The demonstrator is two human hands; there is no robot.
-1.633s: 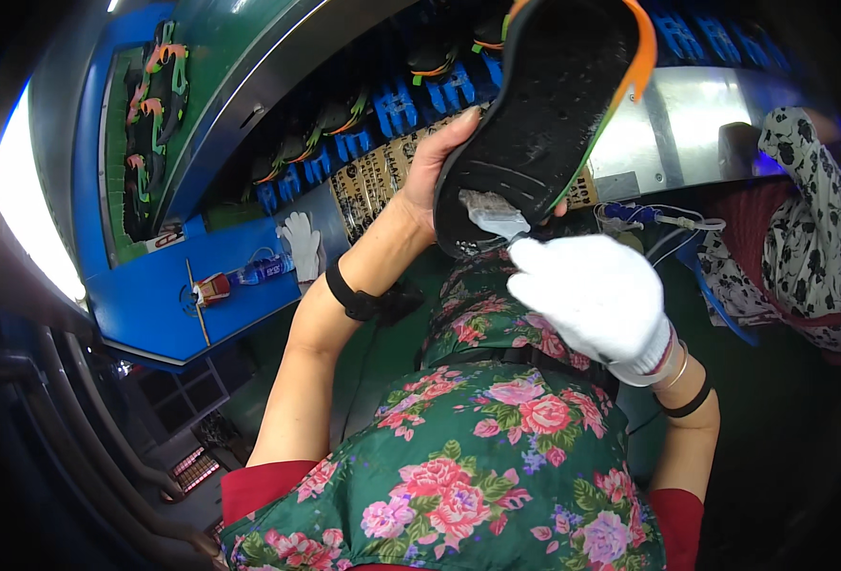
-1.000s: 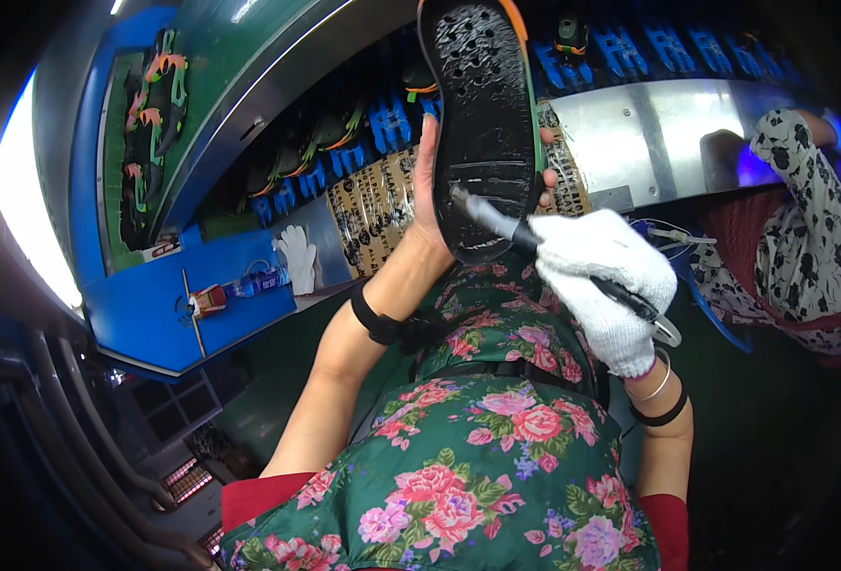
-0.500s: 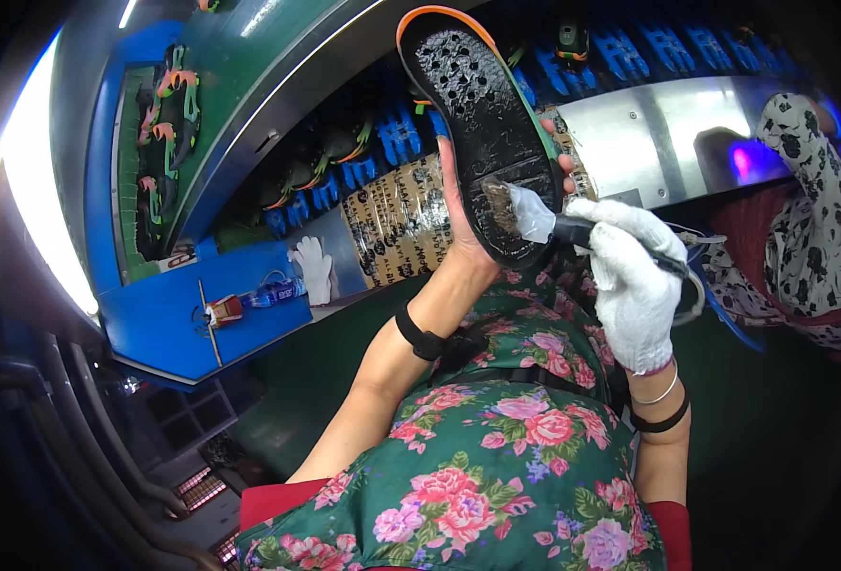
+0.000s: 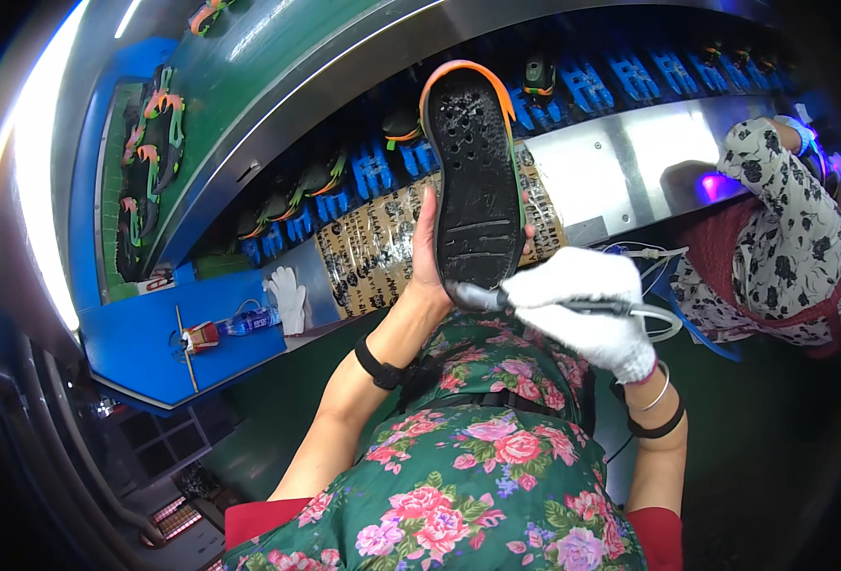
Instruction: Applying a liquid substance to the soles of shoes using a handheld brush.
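Note:
A black shoe sole with an orange rim at its far end stands lengthwise before me, its inner face up and glossy in places. My bare left hand wraps round it from beneath, with the thumb on the left edge and fingertips on the right. In a white knit glove, my right hand grips a brush fed by a clear tube. The brush head lies against the near end of the sole, its bristles partly hard to make out.
Beyond the sole, a conveyor carries blue racks and shoe parts. A taped cardboard covering lies on the metal ledge. At left, a blue table holds a bottle and a glove. Another person's sleeve is at right.
The sole has come down nearer to me and turned more upright. The brush has moved from the sole's heel area to its near left edge, and my right hand has tilted flatter.

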